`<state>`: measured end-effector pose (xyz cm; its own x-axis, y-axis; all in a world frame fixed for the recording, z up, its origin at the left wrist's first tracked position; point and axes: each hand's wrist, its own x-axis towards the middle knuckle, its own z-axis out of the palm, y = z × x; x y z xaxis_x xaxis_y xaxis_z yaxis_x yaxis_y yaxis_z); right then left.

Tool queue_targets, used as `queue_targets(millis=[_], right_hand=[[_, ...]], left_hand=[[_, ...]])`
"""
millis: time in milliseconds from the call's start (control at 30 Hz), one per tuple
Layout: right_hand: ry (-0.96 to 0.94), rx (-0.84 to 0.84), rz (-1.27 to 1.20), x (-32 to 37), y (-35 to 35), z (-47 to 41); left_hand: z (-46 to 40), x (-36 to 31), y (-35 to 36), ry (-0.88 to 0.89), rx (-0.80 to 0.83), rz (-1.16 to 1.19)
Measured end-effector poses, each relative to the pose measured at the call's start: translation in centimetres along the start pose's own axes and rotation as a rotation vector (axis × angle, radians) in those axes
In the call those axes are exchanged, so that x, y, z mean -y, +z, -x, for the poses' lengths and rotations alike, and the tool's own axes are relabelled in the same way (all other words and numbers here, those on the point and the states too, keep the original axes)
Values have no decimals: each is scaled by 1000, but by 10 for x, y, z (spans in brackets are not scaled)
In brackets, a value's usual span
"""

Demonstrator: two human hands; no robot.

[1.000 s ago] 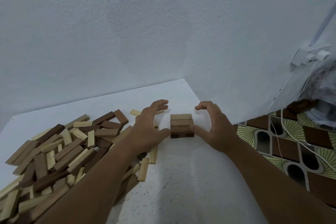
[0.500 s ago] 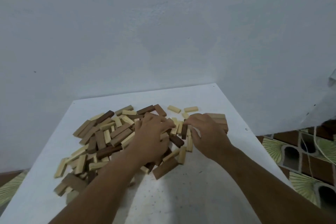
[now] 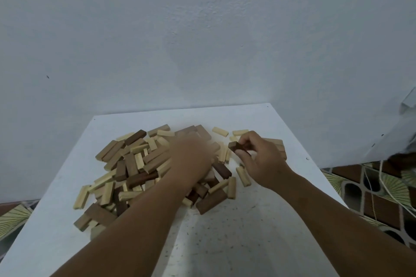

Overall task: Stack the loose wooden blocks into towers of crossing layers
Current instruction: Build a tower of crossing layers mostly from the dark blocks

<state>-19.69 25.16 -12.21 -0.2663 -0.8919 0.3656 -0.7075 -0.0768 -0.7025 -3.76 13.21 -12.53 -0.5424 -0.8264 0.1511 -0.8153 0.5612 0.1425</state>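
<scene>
On the left half of the white square tabletop (image 3: pixel 258 231) lies the loose heap of pale, tan and dark brown rectangular wooden blocks (image 3: pixel 135 168), jumbled at all angles and overlapping. Over the heap's right part sits the left hand (image 3: pixel 191 157), blurred with motion; it rests among the blocks, but whether its fingers are spread or curled round a piece I cannot tell. A few pale blocks lie scattered just beyond the heap, near the table's far edge. Further right, the right hand (image 3: pixel 258 159) pinches a dark brown wooden block (image 3: pixel 238 149) between thumb and curled fingers, held above the table. Behind that hand, mostly hidden by it, stands the short tower of tan wooden blocks (image 3: pixel 278 145), near the right edge of the table.

The step in hand looks like gathering pieces for a new layer: one block is picked, more are being sought. The next move probably calls for carrying the dark block to the tower and laying it crosswise to the layer beneath, flush with its neighbours, with a light touch so the layers below do not shift.
</scene>
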Motion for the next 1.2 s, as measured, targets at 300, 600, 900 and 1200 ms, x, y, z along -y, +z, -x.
queue_targets(millis=[300,600,900,1200], right_hand=[[182,153,153,17,21,6],[331,116,255,32,28,-4],[396,-37,253,10,-39,59],[487,-58,214,-6,-64,108]], left_hand=[[-16,-3,2,17,34,-4],[3,4,-26,-285,-275,994],[60,-23,-30,-211,-24,1186],[96,-93,-6,-72,267,841]])
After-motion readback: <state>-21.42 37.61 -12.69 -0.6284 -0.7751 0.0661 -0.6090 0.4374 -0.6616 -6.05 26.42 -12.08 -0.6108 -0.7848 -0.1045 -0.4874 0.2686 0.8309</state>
